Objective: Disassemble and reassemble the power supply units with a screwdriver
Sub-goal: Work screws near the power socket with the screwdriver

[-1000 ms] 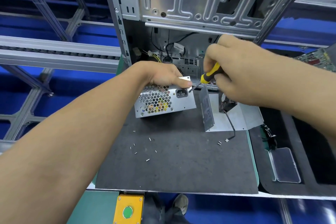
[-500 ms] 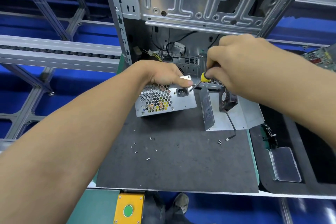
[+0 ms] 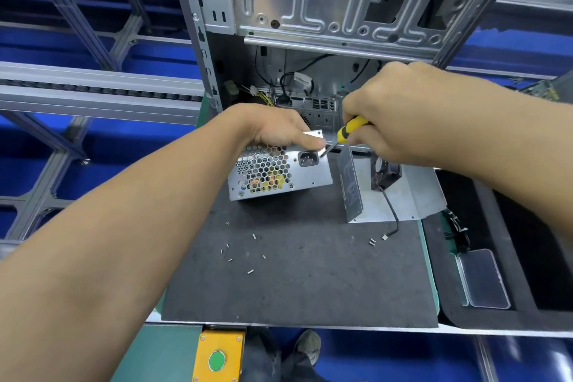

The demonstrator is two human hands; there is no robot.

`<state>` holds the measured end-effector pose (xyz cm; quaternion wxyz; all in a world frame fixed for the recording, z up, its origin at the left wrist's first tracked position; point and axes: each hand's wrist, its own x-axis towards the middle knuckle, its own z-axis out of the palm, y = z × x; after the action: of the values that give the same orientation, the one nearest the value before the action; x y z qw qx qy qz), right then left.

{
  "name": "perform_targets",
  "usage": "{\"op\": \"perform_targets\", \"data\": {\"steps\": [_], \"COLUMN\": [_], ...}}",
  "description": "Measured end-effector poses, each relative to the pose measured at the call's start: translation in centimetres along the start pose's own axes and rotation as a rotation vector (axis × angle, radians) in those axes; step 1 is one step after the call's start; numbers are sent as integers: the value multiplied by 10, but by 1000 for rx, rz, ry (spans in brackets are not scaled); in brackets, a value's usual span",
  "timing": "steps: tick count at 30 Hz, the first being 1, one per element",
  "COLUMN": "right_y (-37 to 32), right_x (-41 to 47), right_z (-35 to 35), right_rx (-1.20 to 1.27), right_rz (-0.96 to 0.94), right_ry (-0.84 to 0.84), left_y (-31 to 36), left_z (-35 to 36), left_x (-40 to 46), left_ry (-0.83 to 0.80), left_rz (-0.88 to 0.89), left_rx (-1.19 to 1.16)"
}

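Observation:
A silver power supply unit [image 3: 279,174] with a honeycomb grille and a black power socket stands on the dark mat [image 3: 304,282]. My left hand [image 3: 279,130] grips its top edge, thumb lying along the upper right corner. My right hand [image 3: 400,115] holds a yellow-and-black screwdriver [image 3: 350,129]; its tip touches the unit's upper right corner beside the socket. To the right lies a bent silver cover panel [image 3: 412,198] with a black fan [image 3: 386,172] on it, the fan's cable trailing onto the mat.
Several loose screws [image 3: 248,251] lie scattered on the mat, a few more [image 3: 372,241] near the cable end. An open metal computer case [image 3: 310,9] stands behind. A clear plastic box [image 3: 483,282] sits in a black tray at right. A yellow button box [image 3: 218,357] is below.
My right hand has turned on the screwdriver, hiding then showing more of the yellow handle; the tip stays at the unit's corner. The left hand and the unit have not moved.

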<state>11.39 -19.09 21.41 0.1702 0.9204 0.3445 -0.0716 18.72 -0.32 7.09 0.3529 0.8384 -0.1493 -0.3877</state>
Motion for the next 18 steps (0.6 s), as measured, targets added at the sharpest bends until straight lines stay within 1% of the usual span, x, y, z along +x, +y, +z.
{"op": "perform_targets", "data": {"steps": [5,9,11,14,15,16,18], "right_y": [-4,-2,0,6,8,9,10], "right_x": [6,9,10,10,10,9,7], "right_z": [-3,-2,-3,-7,-8,-8,-7], "right_rx": [34,87,142,233,257,279,310], "right_rz": [12,36,54,93,99,104,99], "right_ry": [12,6,2,-29,-38,-42,-38], "left_y": [4,5,6,3,0,-4,-11], "left_z": [1,1,5,18,22,28,43], "left_x": [-2,-5,-11,-27,-36,-45,-61], "left_ry": [2,64,178,499,566,576,529], "left_rz": [-23,-36,-2,138,177,194,127], "left_rx": [2,42,122,234,303,396,664]}}
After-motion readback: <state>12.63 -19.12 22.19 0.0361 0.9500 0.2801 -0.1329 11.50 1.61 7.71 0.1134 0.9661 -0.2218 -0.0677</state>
